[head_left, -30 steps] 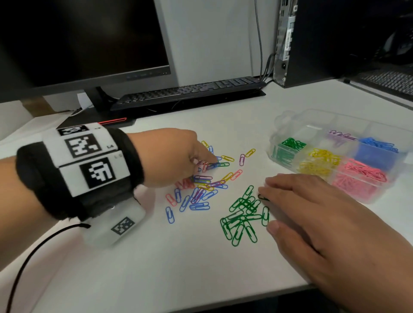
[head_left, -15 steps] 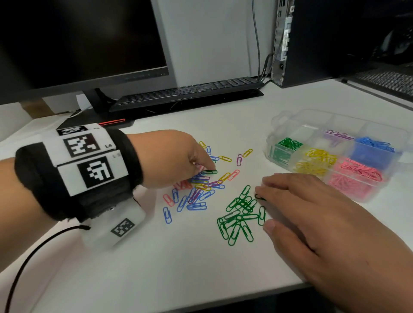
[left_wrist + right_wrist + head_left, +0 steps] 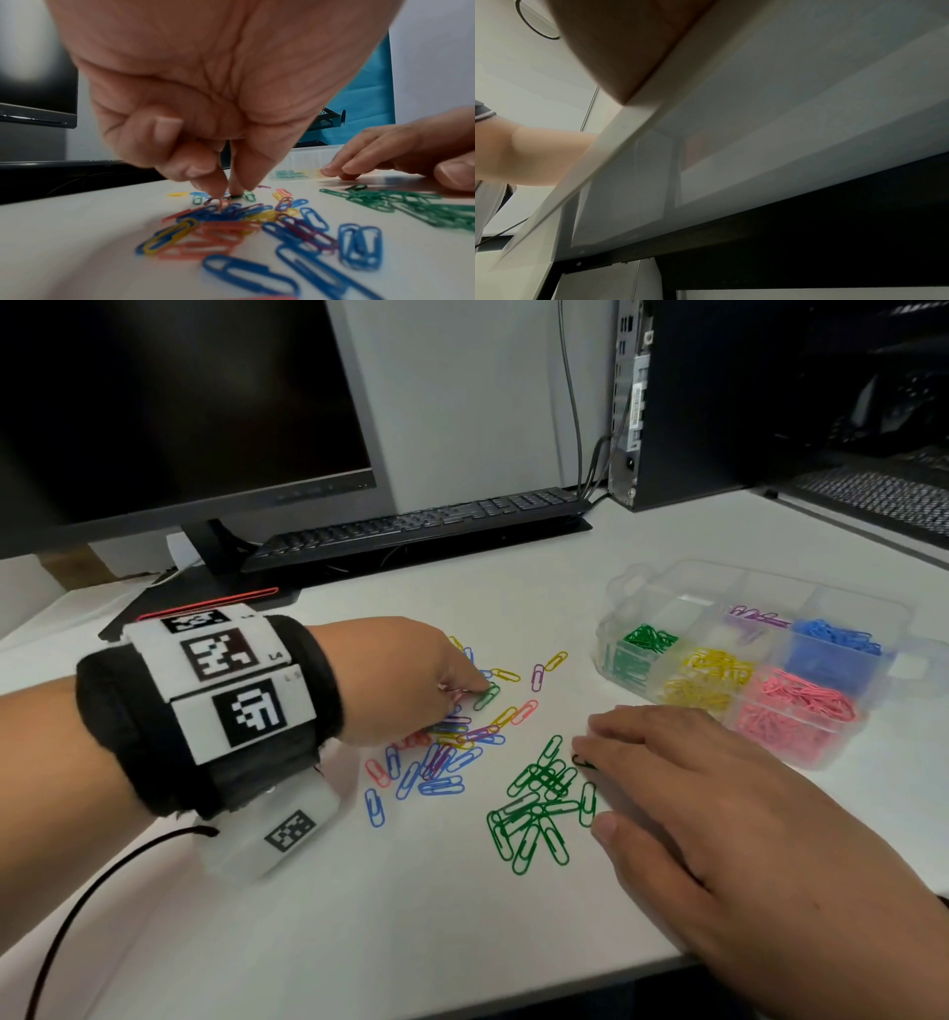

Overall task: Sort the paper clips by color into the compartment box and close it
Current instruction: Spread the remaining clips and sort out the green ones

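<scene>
Now | left hand (image 3: 405, 677) fingertips on glossy looped-wire green clip (image 3: 487, 697) | desk (image 3: 308, 891) matte

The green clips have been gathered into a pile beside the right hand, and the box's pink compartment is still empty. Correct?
Not quite. The head view shows the pink compartment well filled with pink clips. The rest holds: the green pile lies on the desk beside the right hand.

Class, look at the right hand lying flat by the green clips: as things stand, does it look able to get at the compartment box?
Probably yes. The right hand rests open on the desk just short of the compartment box, whose lid is open, and only bare desk lies between them. The green clips sit to its other side, out of the way.
</scene>
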`<state>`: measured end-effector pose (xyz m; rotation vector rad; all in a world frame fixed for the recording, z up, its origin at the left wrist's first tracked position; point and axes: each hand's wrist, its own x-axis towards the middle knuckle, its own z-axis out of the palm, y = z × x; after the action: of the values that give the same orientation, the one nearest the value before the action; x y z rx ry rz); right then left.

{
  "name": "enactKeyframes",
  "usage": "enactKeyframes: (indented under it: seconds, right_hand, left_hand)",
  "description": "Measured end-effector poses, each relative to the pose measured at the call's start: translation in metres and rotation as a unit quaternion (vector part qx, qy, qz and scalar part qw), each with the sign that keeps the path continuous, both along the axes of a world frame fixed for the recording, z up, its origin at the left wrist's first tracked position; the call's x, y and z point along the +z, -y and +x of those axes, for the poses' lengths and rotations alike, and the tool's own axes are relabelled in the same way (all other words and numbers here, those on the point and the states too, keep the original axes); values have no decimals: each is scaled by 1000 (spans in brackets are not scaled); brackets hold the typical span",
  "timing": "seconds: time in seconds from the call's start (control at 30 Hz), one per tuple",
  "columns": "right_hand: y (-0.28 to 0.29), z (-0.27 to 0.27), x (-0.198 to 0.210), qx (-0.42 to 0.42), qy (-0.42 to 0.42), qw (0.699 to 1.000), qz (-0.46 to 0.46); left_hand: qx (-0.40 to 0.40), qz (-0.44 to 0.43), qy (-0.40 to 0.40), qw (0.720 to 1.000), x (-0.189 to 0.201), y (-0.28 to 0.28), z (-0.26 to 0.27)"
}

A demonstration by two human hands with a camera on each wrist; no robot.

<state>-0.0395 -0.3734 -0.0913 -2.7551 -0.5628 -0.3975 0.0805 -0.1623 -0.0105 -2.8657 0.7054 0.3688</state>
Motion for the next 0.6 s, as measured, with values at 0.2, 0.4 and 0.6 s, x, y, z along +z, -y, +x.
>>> enactKeyframes:
  seconds: [0.2, 0.4, 0.6]
  right_hand:
    - [-1, 0, 0, 0, -2, 1000, -3]
    - [0, -1, 1, -6, -5, 1000, -6]
    - [-1, -1, 0, -10, -11, 1000, -3]
  left_hand:
    - [-23, -73, -23, 997, 4, 6, -10]
    - [-40, -46, -35, 998, 1, 27, -13]
    - [-20, -87, -37, 995, 9, 14, -15]
